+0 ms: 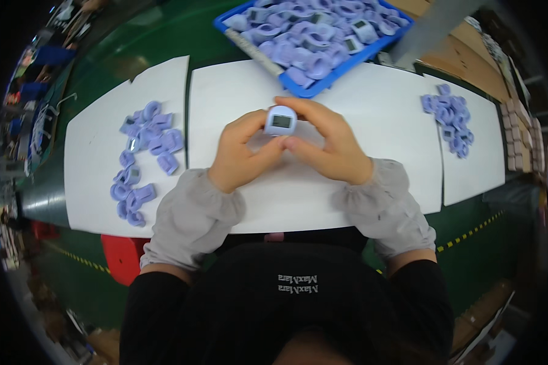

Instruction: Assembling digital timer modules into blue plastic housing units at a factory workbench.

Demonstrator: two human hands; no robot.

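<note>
Presently holding one lilac device [280, 120] between left hand [240, 149] and right hand [333, 139], over the middle of the white desk [286, 201], with its grey screen [281, 121] facing up. Closed about it with the grip of each hand: gripping from both sides, with the right index finger [303, 106] reaching along the far edge. Not yet set down, so probably mid-step with this piece, perhaps checking or adjusting it. Apparently partway through a batch. Facing a blue crate [311, 91] at the far side, heaped with similar lilac pieces [319, 36]. Flanked on the desk by a loose left-hand group [156, 145] and a loose right-hand group [449, 114]. Unable to tell finished from waiting among these three lots, for lack of any visible mark. Taking the crate as stock, plenty left to handle; taking it as output, a good deal already done. Too small to read anything on the screen.
</note>
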